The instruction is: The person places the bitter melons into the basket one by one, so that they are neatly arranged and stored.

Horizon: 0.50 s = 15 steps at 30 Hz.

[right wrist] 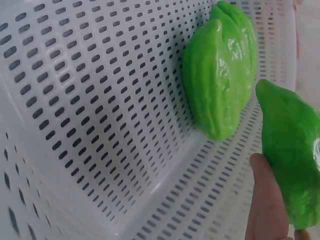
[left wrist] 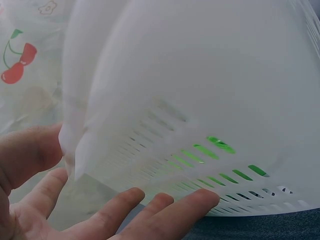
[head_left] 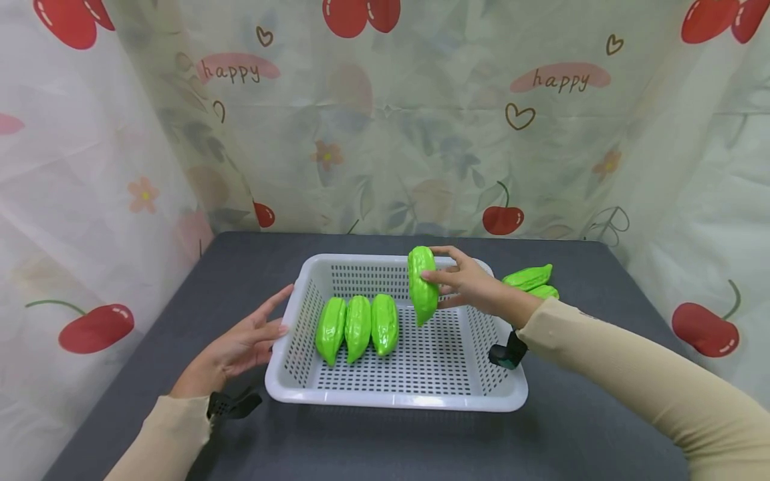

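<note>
A glossy, ridged green bitter melon (head_left: 424, 286) is held upright between the thumb and fingers of the right hand (head_left: 472, 284), above the right half of a white plastic basket (head_left: 397, 399). Inside the basket, three similar bitter melons (head_left: 359, 329) lie side by side toward the left. Beside the basket's left side, the left hand (head_left: 246, 344) has its fingers spread and loosely extended, with fingertips at the rim and outer wall. In the left wrist view, its fingers (left wrist: 170, 215) rest along the slotted wall. The right wrist view shows the held melon (right wrist: 292, 150) close up.
Two more green bitter melons (head_left: 529, 276) lie on the dark tabletop (head_left: 577, 280), right of the basket and partly behind the right forearm. A patterned curtain (head_left: 385, 167) stands behind the table and along both sides. Each wrist carries a black camera (head_left: 510, 350).
</note>
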### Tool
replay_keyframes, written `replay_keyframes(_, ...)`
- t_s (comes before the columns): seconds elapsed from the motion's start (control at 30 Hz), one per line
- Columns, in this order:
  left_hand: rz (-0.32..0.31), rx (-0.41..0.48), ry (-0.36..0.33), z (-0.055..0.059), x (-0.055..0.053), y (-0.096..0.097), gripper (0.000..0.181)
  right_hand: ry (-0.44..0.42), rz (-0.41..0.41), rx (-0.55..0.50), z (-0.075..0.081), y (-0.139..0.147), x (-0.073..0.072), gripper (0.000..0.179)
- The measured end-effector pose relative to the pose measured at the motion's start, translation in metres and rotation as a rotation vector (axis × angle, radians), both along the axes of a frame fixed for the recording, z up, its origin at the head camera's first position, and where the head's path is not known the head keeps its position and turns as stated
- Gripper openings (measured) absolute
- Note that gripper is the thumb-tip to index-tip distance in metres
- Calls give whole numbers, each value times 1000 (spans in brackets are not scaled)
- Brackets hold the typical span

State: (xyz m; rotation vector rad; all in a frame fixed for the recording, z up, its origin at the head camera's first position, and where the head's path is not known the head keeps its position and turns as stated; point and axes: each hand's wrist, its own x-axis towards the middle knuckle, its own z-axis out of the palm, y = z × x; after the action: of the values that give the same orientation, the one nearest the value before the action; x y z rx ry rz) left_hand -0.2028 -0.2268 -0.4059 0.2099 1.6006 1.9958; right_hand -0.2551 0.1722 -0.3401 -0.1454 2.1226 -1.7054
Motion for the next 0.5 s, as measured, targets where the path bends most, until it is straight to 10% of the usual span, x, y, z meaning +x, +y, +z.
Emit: replay_keyframes(0.5,3,-1,-4,0,0,-1,84,-105,-18,69,-24,-9,-5,66)
